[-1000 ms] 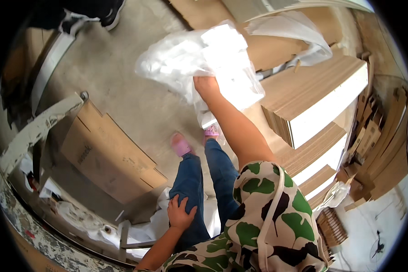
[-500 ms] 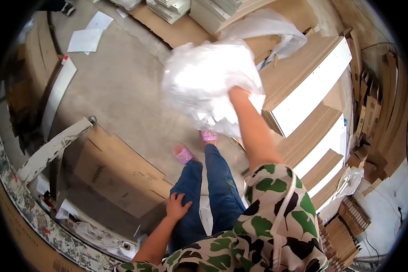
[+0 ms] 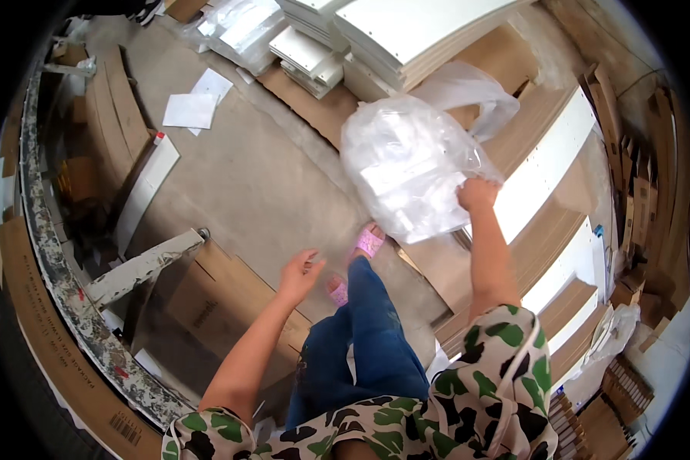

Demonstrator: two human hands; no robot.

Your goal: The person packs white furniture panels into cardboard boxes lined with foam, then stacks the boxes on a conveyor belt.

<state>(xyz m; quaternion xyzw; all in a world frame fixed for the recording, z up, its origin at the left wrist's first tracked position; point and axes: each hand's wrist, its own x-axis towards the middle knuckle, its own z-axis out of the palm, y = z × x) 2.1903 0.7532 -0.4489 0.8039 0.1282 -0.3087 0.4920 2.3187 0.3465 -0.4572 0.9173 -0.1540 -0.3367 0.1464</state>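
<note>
A bulging clear plastic bag (image 3: 406, 169) with white pieces inside hangs in front of me, right of the middle. My right hand (image 3: 479, 195) is closed around its gathered edge at the lower right. What the white pieces are, I cannot make out through the shiny film. Off to the left, my left hand (image 3: 300, 277) is in the air above the floor, fingers loosely apart and nothing in them. Behind the bag, another sheet of clear plastic film (image 3: 468, 88) lies over the cardboard.
Stacks of white-edged boards (image 3: 548, 153) run along my right side. More white panels (image 3: 406, 31) are piled ahead, beside another filled plastic bag (image 3: 241, 34). White sheets (image 3: 192, 110) lie on the concrete floor. To my left are a worn metal-legged bench (image 3: 142, 268) and flat cardboard (image 3: 215, 303).
The bag has moved right and slightly away with my right hand. My left hand has come off my thigh and lifted forward. My feet have shifted in a step.
</note>
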